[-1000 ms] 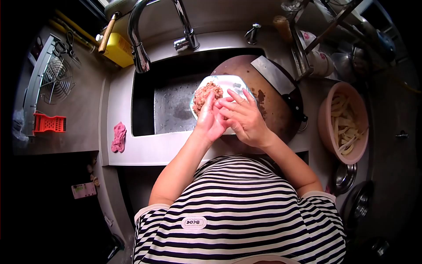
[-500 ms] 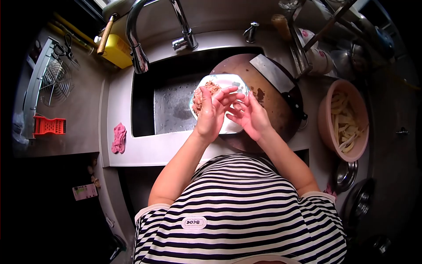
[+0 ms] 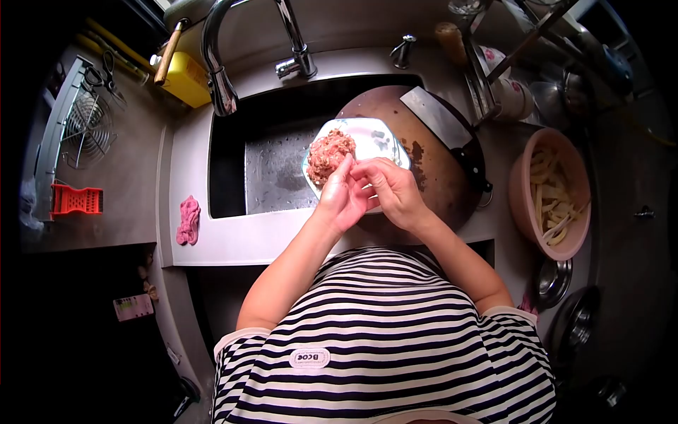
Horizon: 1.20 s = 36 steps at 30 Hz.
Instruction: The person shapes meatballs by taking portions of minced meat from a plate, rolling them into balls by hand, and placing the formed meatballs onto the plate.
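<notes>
Minced meat point(image 3: 329, 155) lies heaped on the left part of a white plate point(image 3: 376, 138), which overlaps the sink and a round brown board point(image 3: 431, 166). Over the plate's near edge, my left hand point(image 3: 342, 200) is palm up with its fingers apart, its thumb tip next to the meat; no object shows in it. My right hand point(image 3: 393, 192) touches the left one, thumb and fingers bent together in a pinch; whatever is between them is too small to make out. A cleaver point(image 3: 438, 120) lies on the board's far right side.
The faucet point(image 3: 222, 88) arches over the sink point(image 3: 275, 169). To the right is a pink bowl point(image 3: 519, 205) of pale strips point(image 3: 551, 201). On the left are a pink cloth point(image 3: 188, 220), an orange grater point(image 3: 76, 201) and a yellow bottle point(image 3: 187, 79). A rack point(image 3: 487, 85) stands at the back right.
My right hand has turned over and its fingers have closed from a spread pose. My left hand has dropped slightly, so more of the meat shows.
</notes>
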{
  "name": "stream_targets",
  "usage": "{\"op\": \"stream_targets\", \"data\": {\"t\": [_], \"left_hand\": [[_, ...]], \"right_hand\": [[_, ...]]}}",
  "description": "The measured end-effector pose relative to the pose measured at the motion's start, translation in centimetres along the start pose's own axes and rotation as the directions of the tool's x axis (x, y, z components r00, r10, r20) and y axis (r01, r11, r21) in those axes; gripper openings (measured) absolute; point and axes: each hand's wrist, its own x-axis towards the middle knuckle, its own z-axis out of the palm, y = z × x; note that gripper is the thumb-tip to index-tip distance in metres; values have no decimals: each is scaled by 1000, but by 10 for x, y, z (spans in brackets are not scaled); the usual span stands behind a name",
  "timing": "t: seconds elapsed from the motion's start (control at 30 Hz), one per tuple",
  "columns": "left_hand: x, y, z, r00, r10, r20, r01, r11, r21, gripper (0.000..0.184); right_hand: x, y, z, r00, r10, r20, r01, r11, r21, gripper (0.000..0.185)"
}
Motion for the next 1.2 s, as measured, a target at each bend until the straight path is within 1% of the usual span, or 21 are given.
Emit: {"op": "stream_targets", "data": {"t": [0.03,0.1,0.13,0.23,0.27,0.33,0.47,0.57,0.6,0.63,0.67,0.73,0.77,0.83,0.9,0.93,0.97,1.03,1.07,1.17,1.2], "left_hand": [[5,0,-8,999,-28,41,29,999,-41,40],[13,6,-18,989,-77,125,92,989,-118,41],[6,8,0,992,-65,-110,61,997,-38,46],[6,19,-13,968,-37,247,31,999,28,51],[5,16,-11,996,10,84,-11,1000,15,52],[3,17,-7,993,39,113,-42,999,21,55],[16,15,-27,951,29,308,-17,999,-41,62],[-1,15,10,997,73,9,-73,997,-16,75],[1,17,4,973,56,225,-44,997,-57,88],[2,16,2,967,54,250,-43,998,-51,88],[3,15,1,960,54,276,-43,998,-46,87],[-2,15,9,944,53,325,-44,998,-37,87],[-2,17,8,969,50,244,-57,998,21,85],[-4,25,1,995,60,78,-71,988,138,81],[-8,33,-5,984,174,26,-175,958,226,61],[-10,38,-8,979,200,36,-203,954,222,55],[-12,42,-10,973,225,47,-229,949,217,48],[-14,47,-14,963,265,43,-268,940,211,41],[-15,47,-15,959,281,28,-280,936,212,40],[-22,46,-16,944,330,-11,-320,923,215,35],[-23,46,-18,938,347,-24,-334,917,217,34]], "right_hand": [[3,-4,-3,980,-189,58,198,946,-258,34],[1,-4,-7,999,-48,7,48,998,-27,34],[0,-6,-8,1000,26,-7,-25,995,93,34],[-3,-4,-14,985,163,-50,-152,971,184,38],[-4,-1,-15,978,201,-61,-183,958,219,39],[-5,3,-14,960,273,-68,-235,910,343,39],[-8,6,-5,936,322,-145,-239,880,411,39],[-12,13,-2,943,268,-195,-187,915,357,35],[-11,15,-1,948,233,-215,-159,936,314,33],[-10,17,-1,952,196,-233,-131,954,268,32],[-8,21,0,966,131,-224,-97,983,157,25],[-7,27,-2,975,182,-131,-156,970,186,24],[-5,32,-5,975,206,-83,-186,962,199,24],[0,47,-18,877,478,50,-455,793,406,24],[7,58,-21,938,334,-88,-316,932,177,22],[7,51,-26,962,252,-105,-263,958,-112,20],[7,54,-27,991,124,-44,-131,943,-305,19],[6,69,-33,985,-92,147,164,767,-620,18],[5,81,-35,960,-178,216,278,692,-666,16],[7,73,-35,953,-251,170,300,708,-639,16],[6,65,-35,972,-169,166,236,736,-634,15]]}}
